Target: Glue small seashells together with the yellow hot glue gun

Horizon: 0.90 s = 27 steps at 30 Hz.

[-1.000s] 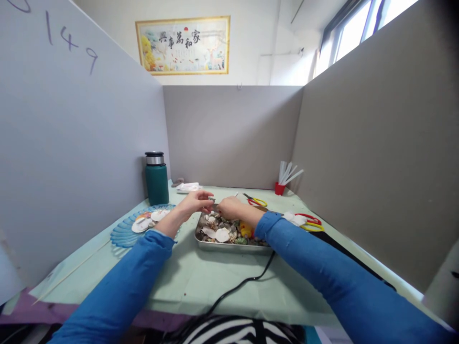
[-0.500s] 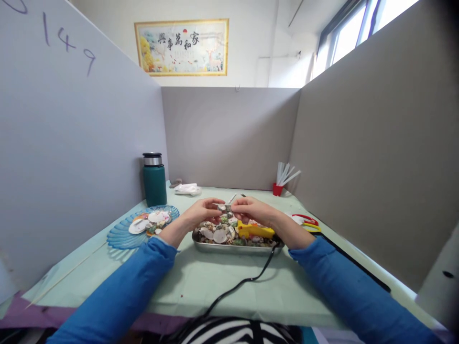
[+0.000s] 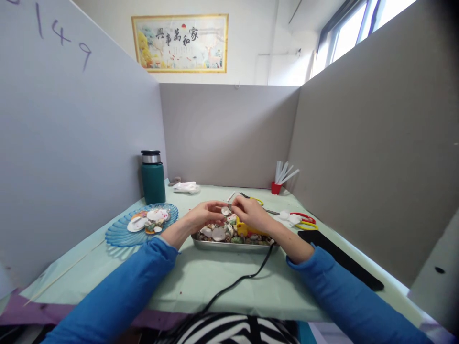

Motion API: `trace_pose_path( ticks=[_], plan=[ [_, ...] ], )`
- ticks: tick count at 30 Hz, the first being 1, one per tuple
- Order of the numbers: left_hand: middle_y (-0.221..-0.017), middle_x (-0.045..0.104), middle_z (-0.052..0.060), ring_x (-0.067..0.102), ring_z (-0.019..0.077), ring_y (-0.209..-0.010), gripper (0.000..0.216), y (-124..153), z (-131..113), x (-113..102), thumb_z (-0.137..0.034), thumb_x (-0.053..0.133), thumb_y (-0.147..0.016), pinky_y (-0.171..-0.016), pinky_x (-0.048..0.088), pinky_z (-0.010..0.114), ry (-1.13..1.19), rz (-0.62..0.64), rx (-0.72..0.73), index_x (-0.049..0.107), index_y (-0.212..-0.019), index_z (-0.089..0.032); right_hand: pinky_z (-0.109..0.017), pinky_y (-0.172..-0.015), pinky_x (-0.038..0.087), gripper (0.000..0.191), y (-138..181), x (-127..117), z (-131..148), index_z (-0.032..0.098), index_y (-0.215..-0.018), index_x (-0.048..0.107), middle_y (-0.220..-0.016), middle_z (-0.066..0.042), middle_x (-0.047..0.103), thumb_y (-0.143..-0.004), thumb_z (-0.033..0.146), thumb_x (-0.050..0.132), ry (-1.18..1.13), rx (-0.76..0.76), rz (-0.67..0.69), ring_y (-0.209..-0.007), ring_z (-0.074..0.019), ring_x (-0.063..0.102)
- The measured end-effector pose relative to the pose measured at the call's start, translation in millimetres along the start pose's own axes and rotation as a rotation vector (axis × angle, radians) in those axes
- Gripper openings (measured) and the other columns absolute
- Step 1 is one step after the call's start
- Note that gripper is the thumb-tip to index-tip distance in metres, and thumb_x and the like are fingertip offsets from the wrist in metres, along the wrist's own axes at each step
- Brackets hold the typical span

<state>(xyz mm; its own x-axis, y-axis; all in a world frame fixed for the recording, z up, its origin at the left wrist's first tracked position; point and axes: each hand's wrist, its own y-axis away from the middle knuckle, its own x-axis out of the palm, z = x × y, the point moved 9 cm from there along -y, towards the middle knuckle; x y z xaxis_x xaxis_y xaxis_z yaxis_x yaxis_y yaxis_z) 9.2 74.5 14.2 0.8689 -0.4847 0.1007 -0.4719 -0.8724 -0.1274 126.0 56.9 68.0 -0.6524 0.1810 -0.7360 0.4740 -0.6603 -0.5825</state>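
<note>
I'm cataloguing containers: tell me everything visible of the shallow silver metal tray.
The shallow silver metal tray looks oblong with rounded front corners and a low, smooth wall. It sits flat on the pale green cloth, filled with mixed shells and pebble-like bits; a yellow plastic-looking tool lies on them toward the right. A black cord appears to cross its front rim near the right corner. The left hand and right hand, above its far part, hide much of the back rim.

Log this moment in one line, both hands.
left hand: holds pale shell | right hand: beside it, grip unclear | below: metal tray with more shells, yellow tool
</note>
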Motion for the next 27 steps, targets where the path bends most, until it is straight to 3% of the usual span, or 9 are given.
trace_pose_path(
  ticks=[5, 8, 13, 16, 19, 22, 24, 27],
  plan=[
    [-0.073, 0.062, 0.002, 0.06, 0.0117, -0.061, 0.052, 0.7, -10.6, -18.0, -0.021, 0.078, -0.059, -0.064, 0.049, 0.027, -0.124, -0.173, 0.056, 0.059, -0.107, -0.011, -0.021, -0.057, 0.03, 0.007, 3.7, 21.4, 5.4, 0.018, -0.081, 0.059, -0.071, 0.0, 0.063, -0.081, 0.017, 0.053, 0.215, -0.077, 0.182, -0.062, -0.0113, 0.053],
    [-0.068, 0.06, 0.0, 0.058, 0.0111, -0.055, 0.051, 1.4, -12.5, -21.3, -0.026, 0.077, -0.061, -0.056, 0.048, 0.026, -0.188, -0.198, 0.051, 0.059, -0.106, -0.011, -0.022, -0.058, 0.031, 0.007, 8.5, 39.8, 7.7, 0.019, -0.084, 0.062, -0.076, -0.001, 0.066, -0.079, 0.018, 0.057, 0.295, -0.075, 0.314, -0.066, -0.0137, 0.057],
    [-0.075, 0.062, 0.003, 0.057, 0.0101, -0.054, 0.048, 2.0, -11.0, -19.7, -0.027, 0.077, -0.06, -0.052, 0.046, 0.025, -0.198, -0.195, 0.03, 0.06, -0.102, -0.011, -0.023, -0.062, 0.032, 0.009, 9.3, 49.1, 25.6, 0.021, -0.088, 0.064, -0.087, -0.002, 0.067, -0.083, 0.021, 0.056, 0.322, -0.179, 0.303, -0.077, -0.0159, 0.059],
    [-0.07, 0.063, 0.002, 0.059, 0.0112, -0.055, 0.048, 0.6, -9.1, -19.4, -0.024, 0.077, -0.06, -0.057, 0.048, 0.026, -0.189, -0.179, 0.031, 0.058, -0.102, -0.011, -0.023, -0.067, 0.034, 0.012, 6.2, 34.8, 30.4, 0.021, -0.092, 0.065, -0.097, -0.003, 0.066, -0.086, 0.025, 0.055, 0.29, -0.224, 0.262, -0.085, -0.0149, 0.058],
    [-0.07, 0.063, 0.002, 0.061, 0.013, -0.06, 0.049, -1.4, -7.1, -22.4, -0.018, 0.077, -0.059, -0.062, 0.049, 0.028, -0.169, -0.177, 0.043, 0.056, -0.102, -0.012, -0.023, -0.064, 0.034, 0.017, 4.6, 8.9, 11.0, 0.021, -0.087, 0.066, -0.085, -0.003, 0.067, -0.086, 0.034, 0.054, 0.342, -0.078, 0.279, -0.078, -0.0155, 0.058],
    [-0.073, 0.063, 0.004, 0.063, 0.014, -0.064, 0.049, -3.1, -4.8, -25.2, -0.015, 0.077, -0.06, -0.064, 0.05, 0.028, -0.121, -0.175, 0.047, 0.055, -0.103, -0.012, -0.025, -0.056, 0.031, 0.026, 17.5, -4.9, -17.3, 0.022, -0.085, 0.066, -0.078, -0.004, 0.067, -0.073, 0.045, 0.065, 0.452, 0.099, 0.452, -0.069, -0.0182, 0.058],
    [-0.074, 0.063, 0.004, 0.064, 0.0145, -0.067, 0.049, -3.1, -3.9, -25.8, -0.013, 0.076, -0.061, -0.066, 0.05, 0.027, -0.075, -0.174, 0.04, 0.054, -0.105, -0.012, -0.026, -0.055, 0.032, 0.038, 28.8, -7.4, -29.8, 0.022, -0.09, 0.065, -0.08, -0.006, 0.067, -0.064, 0.05, 0.071, 0.489, 0.168, 0.528, -0.068, -0.0203, 0.058],
    [-0.078, 0.062, 0.005, 0.065, 0.0152, -0.069, 0.047, -1.6, -4.7, -25.7, -0.011, 0.074, -0.063, -0.067, 0.051, 0.027, -0.012, -0.182, 0.034, 0.054, -0.105, -0.012, -0.027, -0.054, 0.032, 0.045, 38.8, -3.0, -38.4, 0.02, -0.094, 0.063, -0.081, -0.008, 0.066, -0.061, 0.05, 0.072, 0.53, 0.211, 0.53, -0.07, -0.0243, 0.06]
  ],
)
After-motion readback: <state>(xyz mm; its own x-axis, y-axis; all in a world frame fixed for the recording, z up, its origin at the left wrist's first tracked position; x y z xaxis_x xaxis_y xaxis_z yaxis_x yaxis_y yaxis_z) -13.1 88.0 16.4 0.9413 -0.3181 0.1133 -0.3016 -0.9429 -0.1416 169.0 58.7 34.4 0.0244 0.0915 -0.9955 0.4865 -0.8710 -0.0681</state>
